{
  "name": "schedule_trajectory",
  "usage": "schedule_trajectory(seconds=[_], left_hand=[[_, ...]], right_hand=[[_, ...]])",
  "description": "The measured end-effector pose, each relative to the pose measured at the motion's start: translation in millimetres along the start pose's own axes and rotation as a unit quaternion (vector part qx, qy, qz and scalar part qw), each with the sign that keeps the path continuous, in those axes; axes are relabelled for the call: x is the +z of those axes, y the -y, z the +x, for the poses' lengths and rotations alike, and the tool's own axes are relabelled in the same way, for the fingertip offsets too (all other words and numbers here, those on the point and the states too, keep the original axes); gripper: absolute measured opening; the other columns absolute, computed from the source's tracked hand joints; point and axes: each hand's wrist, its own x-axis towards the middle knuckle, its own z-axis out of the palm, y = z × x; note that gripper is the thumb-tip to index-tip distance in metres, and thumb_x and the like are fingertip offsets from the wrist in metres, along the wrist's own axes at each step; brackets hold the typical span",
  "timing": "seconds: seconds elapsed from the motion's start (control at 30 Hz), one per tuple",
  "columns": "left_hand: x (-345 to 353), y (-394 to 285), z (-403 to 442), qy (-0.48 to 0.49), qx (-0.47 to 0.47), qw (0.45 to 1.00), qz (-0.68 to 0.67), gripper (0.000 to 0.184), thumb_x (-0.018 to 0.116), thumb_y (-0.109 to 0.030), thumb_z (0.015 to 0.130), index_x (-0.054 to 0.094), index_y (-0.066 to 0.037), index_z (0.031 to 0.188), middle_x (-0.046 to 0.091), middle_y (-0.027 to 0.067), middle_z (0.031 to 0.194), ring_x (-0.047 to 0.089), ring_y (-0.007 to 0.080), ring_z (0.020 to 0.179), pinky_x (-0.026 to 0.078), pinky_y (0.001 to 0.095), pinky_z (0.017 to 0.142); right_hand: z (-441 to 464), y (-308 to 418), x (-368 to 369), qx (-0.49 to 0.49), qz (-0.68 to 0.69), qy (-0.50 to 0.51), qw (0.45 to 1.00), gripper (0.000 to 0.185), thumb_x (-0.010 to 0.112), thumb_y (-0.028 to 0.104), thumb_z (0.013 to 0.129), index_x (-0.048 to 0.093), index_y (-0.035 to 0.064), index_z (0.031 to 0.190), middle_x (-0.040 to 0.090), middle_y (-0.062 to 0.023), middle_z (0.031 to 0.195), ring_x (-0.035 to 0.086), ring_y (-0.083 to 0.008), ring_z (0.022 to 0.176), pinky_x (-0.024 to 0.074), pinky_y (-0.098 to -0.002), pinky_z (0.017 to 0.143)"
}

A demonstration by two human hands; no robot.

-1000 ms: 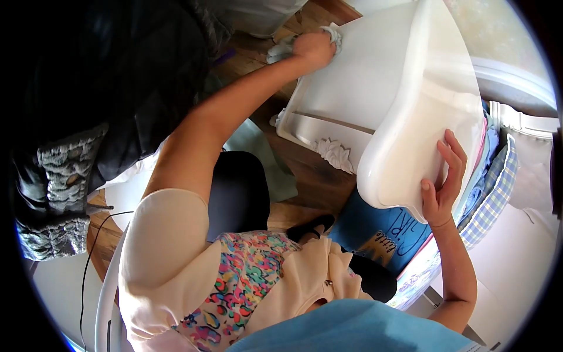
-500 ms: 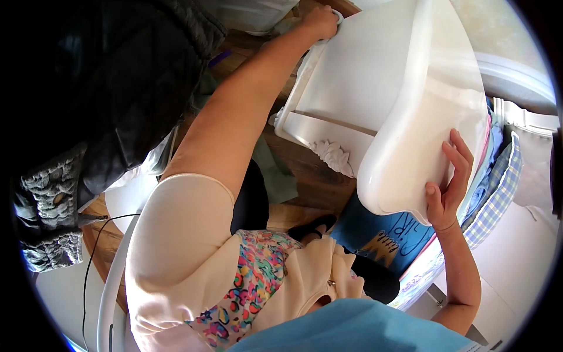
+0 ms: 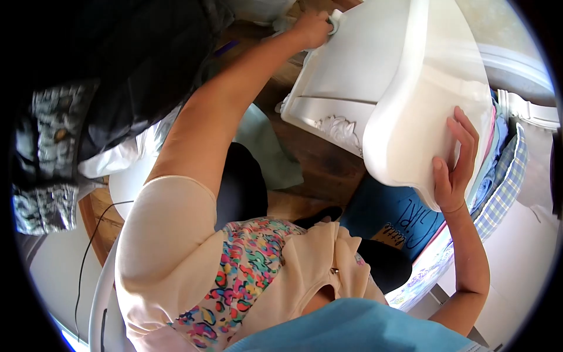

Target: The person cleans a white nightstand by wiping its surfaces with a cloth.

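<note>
A white piece of furniture (image 3: pixel 352 64) with a curved, glossy edge and a carved ornament (image 3: pixel 340 130) fills the upper middle. At its far left corner, my left hand (image 3: pixel 314 29) is closed around a pale cloth (image 3: pixel 333 23), which touches the edge and is mostly hidden by the fingers. My right hand (image 3: pixel 456 167) lies against the furniture's smooth outer side, its fingers apart and the thumb pointing up, with nothing held.
A black quilted jacket (image 3: pixel 141 70) hangs at the left. Beneath the furniture stands a blue box (image 3: pixel 381 205) with lettering. Folded clothes (image 3: pixel 489 182) and a checkered cloth (image 3: pixel 504 188) lie at the right. A black cable (image 3: pixel 88 258) hangs at lower left, above wood flooring.
My left hand has moved with the cloth up along the furniture's edge toward the far corner, then slightly back. My right hand stays against the outer side.
</note>
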Motion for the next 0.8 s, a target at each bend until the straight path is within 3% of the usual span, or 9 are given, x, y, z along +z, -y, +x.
schedule_trajectory(seconds=[0.13,0.23,0.33,0.53,0.6,0.67,0.73,0.77,0.8], left_hand=[[-10.9,-9.3,-50.5,0.042,0.027,0.999,0.012,0.035,0.057,-0.002,0.083,0.068,-0.013,0.114,0.054,0.0088,0.126,0.054,0.0302,0.119,0.051,0.0422,0.094],[-13.7,-12.3,-89.5,0.041,0.054,0.998,0.001,0.036,0.056,-0.001,0.082,0.068,-0.013,0.114,0.054,0.0089,0.125,0.054,0.0304,0.120,0.050,0.0416,0.096],[-23.6,-15.9,-119.5,0.098,0.072,0.992,0.014,0.039,0.058,0.000,0.081,0.068,-0.012,0.117,0.054,0.0083,0.126,0.053,0.0299,0.122,0.048,0.0407,0.099],[-51.1,-30.0,-176.2,0.175,0.067,0.982,-0.033,0.044,0.059,0.004,0.078,0.067,-0.009,0.120,0.055,0.0074,0.129,0.054,0.0293,0.122,0.045,0.0381,0.101],[-41.1,-25.6,-186.8,0.161,0.057,0.984,-0.055,0.044,0.059,0.004,0.079,0.067,-0.009,0.120,0.055,0.0076,0.129,0.054,0.0297,0.121,0.045,0.0377,0.101],[-35.5,-21.1,-187.9,0.139,0.050,0.986,-0.073,0.045,0.058,0.004,0.079,0.067,-0.009,0.121,0.055,0.0078,0.130,0.055,0.0302,0.120,0.045,0.0372,0.101],[-47.8,-29.1,-181.0,0.186,0.021,0.982,-0.029,0.046,0.058,0.002,0.080,0.066,-0.008,0.124,0.055,0.0085,0.130,0.055,0.0298,0.120,0.045,0.0369,0.100],[-45.3,-20.0,-174.2,0.182,0.052,0.981,-0.033,0.049,0.062,-0.005,0.079,0.065,-0.010,0.127,0.057,0.0173,0.126,0.060,0.0372,0.111,0.048,0.0438,0.094],[-45.7,-15.6,-175.0,0.181,0.050,0.982,-0.034,0.049,0.062,-0.005,0.079,0.065,-0.010,0.127,0.057,0.0173,0.126,0.060,0.0372,0.111,0.048,0.0438,0.094]], right_hand=[[3.1,5.8,-2.6,-0.028,-0.006,0.004,1.000,0.051,0.059,0.026,0.085,0.054,0.0098,0.133,0.049,-0.0196,0.144,0.047,-0.0351,0.132,0.0385,-0.0467,0.110],[4.6,9.1,-4.7,-0.030,-0.030,0.012,0.999,0.051,0.048,0.018,0.086,0.053,0.0047,0.135,0.048,-0.0185,0.146,0.044,-0.0345,0.136,0.0293,-0.0436,0.117],[5.3,10.4,-5.4,-0.039,-0.016,-0.003,0.999,0.050,0.055,0.013,0.085,0.054,0.0016,0.134,0.051,-0.0213,0.142,0.047,-0.0345,0.131,0.0344,-0.0424,0.113],[3.3,2.9,-4.6,-0.042,-0.025,-0.009,0.999,0.046,0.053,0.018,0.092,0.055,0.0088,0.137,0.051,-0.0157,0.145,0.046,-0.0319,0.134,0.0322,-0.0410,0.116],[3.2,2.0,-5.0,-0.044,-0.038,-0.012,0.998,0.046,0.051,0.017,0.093,0.054,0.0109,0.138,0.050,-0.0149,0.146,0.045,-0.0318,0.135,0.0318,-0.0412,0.116],[0.8,-4.2,-1.7,-0.040,-0.050,-0.016,0.998,0.046,0.051,0.025,0.094,0.054,0.0144,0.139,0.050,-0.0137,0.146,0.045,-0.0311,0.136,0.0330,-0.0425,0.116],[-1.7,-5.6,0.3,-0.009,-0.044,-0.029,0.999,0.049,0.052,0.035,0.094,0.054,0.0168,0.140,0.050,-0.0131,0.147,0.045,-0.0303,0.137,0.0350,-0.0441,0.115],[-2.2,-5.9,0.7,-0.013,-0.044,-0.029,0.999,0.049,0.052,0.035,0.094,0.054,0.0168,0.140,0.050,-0.0131,0.147,0.045,-0.0303,0.137,0.0350,-0.0441,0.115],[-3.4,-6.4,0.8,-0.011,-0.039,-0.029,0.999,0.050,0.052,0.038,0.094,0.054,0.0176,0.140,0.049,-0.0131,0.148,0.045,-0.0299,0.137,0.0362,-0.0448,0.114]])
